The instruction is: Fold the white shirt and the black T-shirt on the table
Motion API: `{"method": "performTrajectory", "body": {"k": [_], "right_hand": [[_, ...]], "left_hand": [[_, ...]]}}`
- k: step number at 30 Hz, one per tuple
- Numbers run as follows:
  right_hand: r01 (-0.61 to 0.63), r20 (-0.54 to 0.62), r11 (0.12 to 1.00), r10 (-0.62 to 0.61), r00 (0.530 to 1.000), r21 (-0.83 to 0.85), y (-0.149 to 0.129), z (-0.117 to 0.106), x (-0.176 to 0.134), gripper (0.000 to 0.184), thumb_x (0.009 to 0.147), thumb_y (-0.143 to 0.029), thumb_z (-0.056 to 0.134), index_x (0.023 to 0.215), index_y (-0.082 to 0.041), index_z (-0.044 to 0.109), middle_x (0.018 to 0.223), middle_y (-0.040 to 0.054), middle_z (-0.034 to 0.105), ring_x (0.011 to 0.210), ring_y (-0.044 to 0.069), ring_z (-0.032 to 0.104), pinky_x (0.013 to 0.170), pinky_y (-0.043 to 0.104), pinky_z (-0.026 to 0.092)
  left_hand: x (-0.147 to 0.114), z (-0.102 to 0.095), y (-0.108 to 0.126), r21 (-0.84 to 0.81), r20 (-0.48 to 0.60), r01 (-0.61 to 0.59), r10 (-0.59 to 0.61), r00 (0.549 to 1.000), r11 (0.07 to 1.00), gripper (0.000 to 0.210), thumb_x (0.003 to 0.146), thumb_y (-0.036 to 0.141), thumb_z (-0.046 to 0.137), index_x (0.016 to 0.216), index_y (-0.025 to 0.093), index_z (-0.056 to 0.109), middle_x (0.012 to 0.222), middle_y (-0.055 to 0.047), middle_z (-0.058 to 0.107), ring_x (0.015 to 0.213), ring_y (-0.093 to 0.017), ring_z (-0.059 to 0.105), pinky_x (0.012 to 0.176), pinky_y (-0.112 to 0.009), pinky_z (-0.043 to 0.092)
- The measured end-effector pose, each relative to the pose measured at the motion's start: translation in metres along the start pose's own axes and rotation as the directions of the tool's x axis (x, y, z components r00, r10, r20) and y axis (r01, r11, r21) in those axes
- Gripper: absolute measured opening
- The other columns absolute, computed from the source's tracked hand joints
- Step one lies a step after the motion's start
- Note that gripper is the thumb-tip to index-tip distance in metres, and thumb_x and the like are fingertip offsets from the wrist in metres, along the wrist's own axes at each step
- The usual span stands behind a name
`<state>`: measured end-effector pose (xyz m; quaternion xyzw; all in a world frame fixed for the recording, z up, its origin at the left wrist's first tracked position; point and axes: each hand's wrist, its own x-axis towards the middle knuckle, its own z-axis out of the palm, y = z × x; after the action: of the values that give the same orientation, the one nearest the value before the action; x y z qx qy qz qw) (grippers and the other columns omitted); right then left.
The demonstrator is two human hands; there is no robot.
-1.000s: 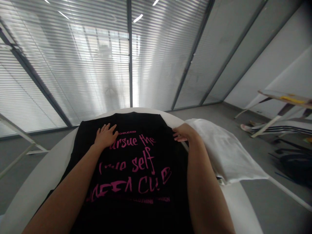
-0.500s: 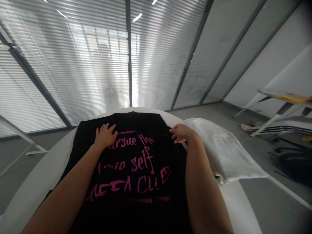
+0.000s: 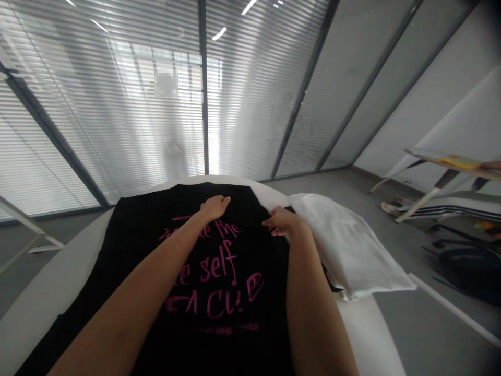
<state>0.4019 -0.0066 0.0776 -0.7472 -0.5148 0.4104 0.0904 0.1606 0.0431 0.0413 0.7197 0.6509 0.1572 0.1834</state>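
A black T-shirt (image 3: 156,324) with pink lettering lies spread over a round white table (image 3: 376,334). My left hand (image 3: 215,208) is above the upper part of the print, its fingers curled together and pointing right. No cloth shows in that hand, though its underside is hidden. At the shirt's upper right edge, my right hand (image 3: 279,222) has its fingers bent and its fingertips closed on the black cloth. Part of the lettering is covered by my left forearm.
Folded white cloth (image 3: 352,245) lies at the table's right side, with some black fabric beneath it. Beyond the table is a glass partition with blinds (image 3: 250,115). Another table (image 3: 450,159) stands at right, with a person's striped trouser leg (image 3: 450,206) under it.
My left hand has moved right across the print, and its spread fingers have drawn together. My right hand stays by the shirt's right edge. The view has shifted slightly.
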Motion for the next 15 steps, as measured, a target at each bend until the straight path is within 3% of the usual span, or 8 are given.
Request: {"method": "performTrajectory", "body": {"k": [5,8,11,15], "right_hand": [[-0.046,0.038,0.999,0.045,0.998,0.028,0.006,-0.002,0.011,0.043,0.087,-0.045,0.064,0.113,-0.012,0.054,0.067,0.0043,0.068,0.045,0.013,0.062,0.041,0.02,0.049],[-0.049,-0.03,0.996,0.051,0.998,0.071,0.009,-0.001,0.02,0.04,0.094,-0.042,0.052,0.12,-0.011,0.05,0.072,0.0072,0.069,0.046,0.016,0.064,0.04,0.023,0.05],[-0.015,-0.1,0.997,0.023,0.995,0.079,0.011,0.001,0.026,0.03,0.092,-0.03,0.058,0.114,-0.011,0.054,0.074,0.0064,0.068,0.041,0.013,0.061,0.039,0.022,0.049],[-0.029,-0.089,0.995,0.038,0.995,0.1,0.012,0.0,0.025,0.019,0.091,-0.018,0.055,0.109,-0.012,0.058,0.07,0.0028,0.066,0.037,0.009,0.056,0.038,0.019,0.045]], "left_hand": [[0.014,0.025,0.008,-0.013,-0.054,-0.015,0.014,0.998,1.0,0.037,0.088,0.043,0.046,0.113,0.024,0.066,0.121,-0.01,0.067,0.115,-0.033,0.058,0.1,-0.055,0.036],[0.014,0.029,-0.002,-0.063,-0.102,-0.058,0.052,0.993,0.996,0.036,0.091,0.034,0.041,0.114,0.024,0.066,0.125,-0.007,0.066,0.118,-0.029,0.057,0.102,-0.049,0.038],[0.015,0.03,-0.014,-0.128,-0.126,-0.106,0.09,0.988,0.986,0.036,0.091,0.031,0.041,0.115,0.023,0.066,0.123,-0.004,0.067,0.115,-0.022,0.059,0.1,-0.036,0.042],[0.015,0.032,-0.021,-0.183,-0.162,-0.137,0.108,0.981,0.973,0.04,0.088,0.025,0.044,0.124,0.021,0.062,0.122,-0.003,0.067,0.111,-0.019,0.061,0.098,-0.03,0.044]]}}
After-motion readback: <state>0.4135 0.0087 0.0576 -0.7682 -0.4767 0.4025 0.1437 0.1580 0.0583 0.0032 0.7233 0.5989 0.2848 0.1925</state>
